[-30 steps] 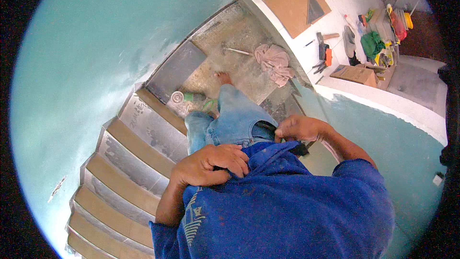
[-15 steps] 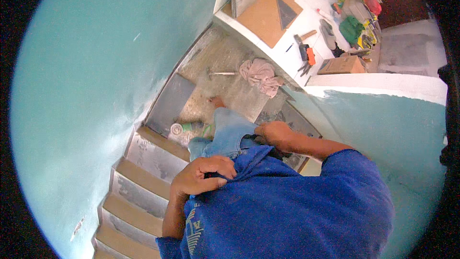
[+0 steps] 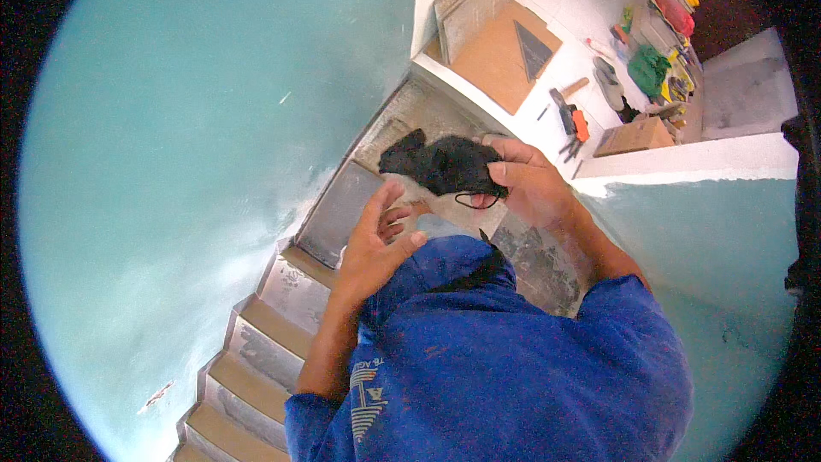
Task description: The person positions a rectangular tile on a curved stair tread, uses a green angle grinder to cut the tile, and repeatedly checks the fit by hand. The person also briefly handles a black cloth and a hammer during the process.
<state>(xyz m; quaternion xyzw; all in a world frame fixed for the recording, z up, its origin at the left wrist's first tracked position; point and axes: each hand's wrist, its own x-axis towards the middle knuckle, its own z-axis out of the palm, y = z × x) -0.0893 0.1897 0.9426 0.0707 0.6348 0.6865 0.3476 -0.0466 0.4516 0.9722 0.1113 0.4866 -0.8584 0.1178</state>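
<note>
My right hand (image 3: 537,188) is closed on one end of a limp black cloth item (image 3: 446,164), its thumb on top. A thin dark cord loop hangs from the cloth beside the fingers; its exact kind I cannot make out. The cloth stretches leftward in front of me, above the landing. Just below and left of it, my left hand (image 3: 376,244) is open, fingers apart and slightly curled, holding nothing. The blue shirt (image 3: 513,359) I wear hangs loose beneath both hands and covers most of my jeans.
Grey-and-tan stairs (image 3: 256,351) run down the lower left beside a teal wall (image 3: 197,120). A white ledge at upper right bears a brown board (image 3: 487,51), a dark triangular piece (image 3: 534,50), a hammer (image 3: 575,86), an orange-and-black tool (image 3: 579,124), shoes (image 3: 608,81) and a cardboard box (image 3: 634,137).
My right hand has come up from my hip and now holds out the black cloth item. My left hand has let go of the shirt hem and risen. The view has shifted slightly.
</note>
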